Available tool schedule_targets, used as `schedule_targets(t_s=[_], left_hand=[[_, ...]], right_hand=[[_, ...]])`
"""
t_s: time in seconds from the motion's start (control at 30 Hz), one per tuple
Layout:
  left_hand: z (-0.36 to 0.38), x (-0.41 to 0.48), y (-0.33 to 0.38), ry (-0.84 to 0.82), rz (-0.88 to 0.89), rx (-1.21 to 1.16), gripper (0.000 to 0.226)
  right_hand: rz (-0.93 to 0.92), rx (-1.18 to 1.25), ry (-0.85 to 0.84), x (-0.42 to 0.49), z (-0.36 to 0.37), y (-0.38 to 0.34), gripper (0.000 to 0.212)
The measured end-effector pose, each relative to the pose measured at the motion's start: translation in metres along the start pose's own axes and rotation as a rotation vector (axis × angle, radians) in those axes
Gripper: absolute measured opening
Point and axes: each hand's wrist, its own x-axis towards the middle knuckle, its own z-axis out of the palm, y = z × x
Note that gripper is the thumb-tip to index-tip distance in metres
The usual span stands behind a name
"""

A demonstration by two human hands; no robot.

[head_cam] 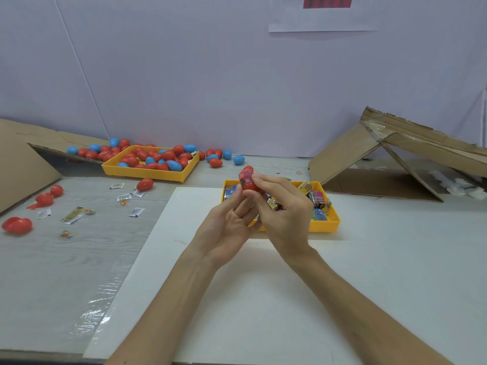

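Both forearms enter from the near edge and meet above a white board (263, 299) lying on the table. Between the hands, raised off the surface, is the red egg (247, 180), printed label facing the camera. Right hand (284, 214): thumb and fingertips pinch the egg's upper right side; remaining fingers are curled. Left hand (226, 222): palm up, half closed, fingers curved up round the egg's lower left side. Directly behind and beneath the hands sits a small yellow tray (325, 225) containing coloured packets (319, 204); the hands partly cover it. Beyond the left hand, well apart, a large yellow tray (147, 173) holds red and blue eggs (158, 159), with more of these loose around it and one red egg (145, 184) just in front of it. Further left of the left hand, small sachets (76, 214) and opened red egg shells (17, 225) are scattered on the table. Folded cardboard (369, 154) stands beyond the right hand; a second cardboard sheet (15, 167) lies at the far left.
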Motion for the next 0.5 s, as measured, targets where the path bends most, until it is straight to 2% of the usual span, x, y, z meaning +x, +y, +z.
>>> schedule_targets(t_s=[0.1, 0.17, 0.3, 0.33, 0.5], left_hand=[[0.001, 0.000, 0.000, 0.036, 0.043, 0.042, 0.037], [0.003, 0.000, 0.000, 0.069, 0.108, 0.095, 0.045], [0.005, -0.001, 0.004, 0.135, 0.246, 0.190, 0.047], [0.005, -0.001, 0.005, 0.145, 0.273, 0.195, 0.046], [0.004, -0.002, 0.007, 0.140, 0.321, 0.174, 0.051]], right_hand=[[0.024, 0.030, -0.005, 0.000, 0.000, -0.001, 0.029], [0.124, 0.120, -0.049, 0.000, 0.000, -0.004, 0.032], [0.601, 0.580, -0.132, 0.009, -0.001, -0.010, 0.043], [0.673, 0.640, -0.154, 0.012, -0.002, -0.009, 0.045], [0.700, 0.602, -0.288, 0.020, -0.007, -0.005, 0.049]])
